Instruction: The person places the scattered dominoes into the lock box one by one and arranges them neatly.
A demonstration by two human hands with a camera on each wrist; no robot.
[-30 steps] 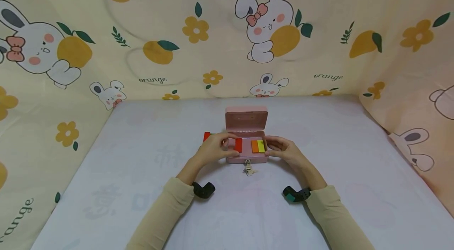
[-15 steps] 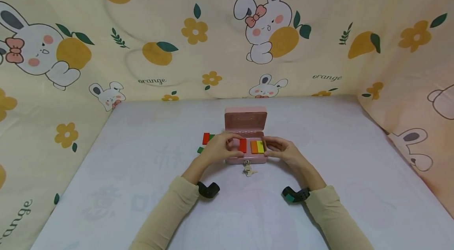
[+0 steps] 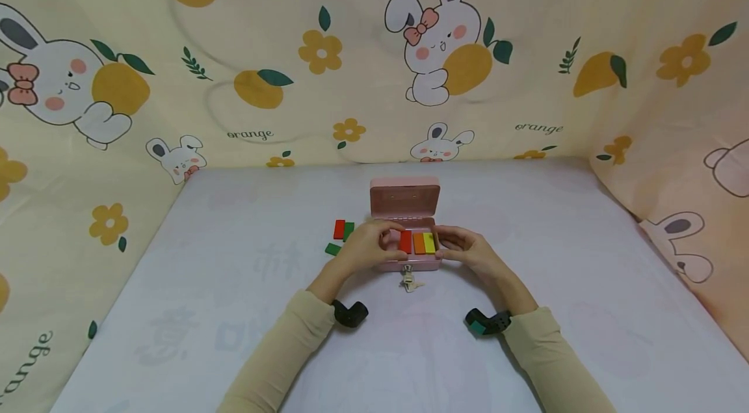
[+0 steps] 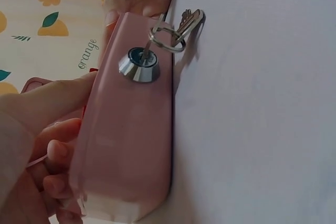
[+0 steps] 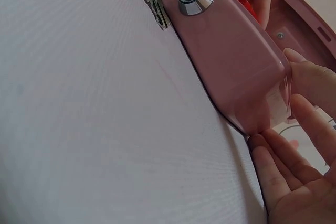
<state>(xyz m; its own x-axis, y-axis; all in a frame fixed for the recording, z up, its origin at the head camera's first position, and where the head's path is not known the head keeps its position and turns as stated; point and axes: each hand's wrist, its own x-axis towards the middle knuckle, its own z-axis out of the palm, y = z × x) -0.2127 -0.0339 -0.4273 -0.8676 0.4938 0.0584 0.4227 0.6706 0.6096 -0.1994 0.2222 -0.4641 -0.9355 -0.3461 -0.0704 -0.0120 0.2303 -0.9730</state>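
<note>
A pink metal cash box (image 3: pixel 418 266) stands with its lid (image 3: pixel 405 201) raised. Inside it, my left hand (image 3: pixel 370 248) pinches a flat red block (image 3: pixel 406 242) between thumb and fingers. Just right of that block are an orange block (image 3: pixel 419 243) and a yellow block (image 3: pixel 430 242), side by side against the box's right end. My right hand (image 3: pixel 470 249) holds that end, thumb and fingers spread across its corners. In the right wrist view, the right thumb (image 5: pixel 310 77) lies at the rim with the fingers against the end wall.
Keys (image 4: pixel 187 24) on a ring hang from the lock (image 4: pixel 139 65) at the box's front. Left of the box, a red block (image 3: pixel 339 229) and two green blocks (image 3: pixel 333 249) lie on the white tabletop (image 3: pixel 263 257). A printed cloth (image 3: pixel 351 42) rises behind.
My left hand has moved right inside the box, bringing the red block close to the orange one. The loose blocks at the left have come into fuller view. The right hand has stayed put.
</note>
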